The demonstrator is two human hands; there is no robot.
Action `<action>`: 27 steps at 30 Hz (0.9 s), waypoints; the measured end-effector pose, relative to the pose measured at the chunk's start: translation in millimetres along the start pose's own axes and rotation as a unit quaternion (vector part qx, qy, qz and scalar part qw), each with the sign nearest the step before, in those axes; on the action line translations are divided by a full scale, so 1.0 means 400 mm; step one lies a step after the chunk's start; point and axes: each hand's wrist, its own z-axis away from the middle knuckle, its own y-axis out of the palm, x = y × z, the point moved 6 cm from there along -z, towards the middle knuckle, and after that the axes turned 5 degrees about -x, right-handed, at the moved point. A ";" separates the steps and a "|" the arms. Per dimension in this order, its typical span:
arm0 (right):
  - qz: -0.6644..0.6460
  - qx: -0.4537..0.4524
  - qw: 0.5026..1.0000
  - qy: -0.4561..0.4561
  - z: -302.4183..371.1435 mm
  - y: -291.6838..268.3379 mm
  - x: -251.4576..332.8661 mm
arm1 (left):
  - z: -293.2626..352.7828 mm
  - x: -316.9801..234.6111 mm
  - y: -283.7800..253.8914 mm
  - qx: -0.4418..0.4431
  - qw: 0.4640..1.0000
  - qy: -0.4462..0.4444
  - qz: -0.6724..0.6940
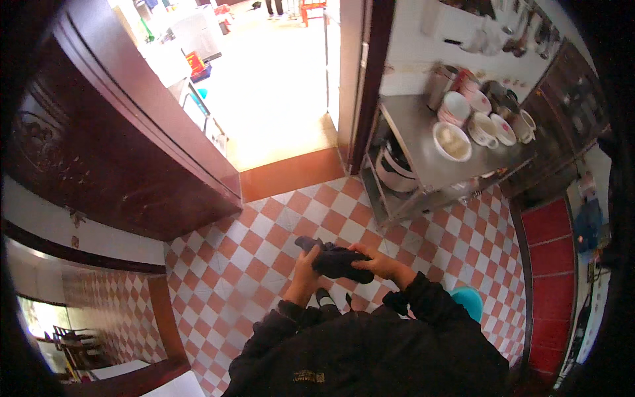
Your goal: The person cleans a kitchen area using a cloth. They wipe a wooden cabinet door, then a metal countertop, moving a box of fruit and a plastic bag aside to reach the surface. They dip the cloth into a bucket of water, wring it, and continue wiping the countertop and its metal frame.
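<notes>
A dark, bunched cloth (337, 264) is stretched between my two hands at waist height, over the checked floor. Its exact kind cannot be made out. My left hand (305, 266) grips one end, with a short piece of the fabric sticking out beyond the thumb. The other end lies under the closed fingers of my right hand (378, 263). Below the cloth, my shoes (325, 298) partly show on the tiles. A turquoise basin (468, 302) stands on the floor beside my right arm, partly hidden by the sleeve.
An open doorway (284, 132) with an orange-brown sill lies ahead, its dark wooden door (112, 152) swung to the left. At the right stands a metal table (423, 162) bearing bowls and pots, with a cooker (395, 173) on its lower shelf. Red cabinets (552, 248) line the right side.
</notes>
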 end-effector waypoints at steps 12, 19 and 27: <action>-0.069 0.078 0.980 0.172 -0.479 0.042 0.092 | -0.300 -0.265 -0.175 -0.014 0.983 0.015 0.183; 0.032 0.072 0.978 0.193 -0.865 -0.086 0.241 | -0.664 -0.480 -0.221 -0.060 0.987 0.046 0.142; -0.129 0.047 0.987 0.081 -1.261 -0.189 0.473 | -1.029 -0.662 -0.297 -0.087 0.992 0.007 0.086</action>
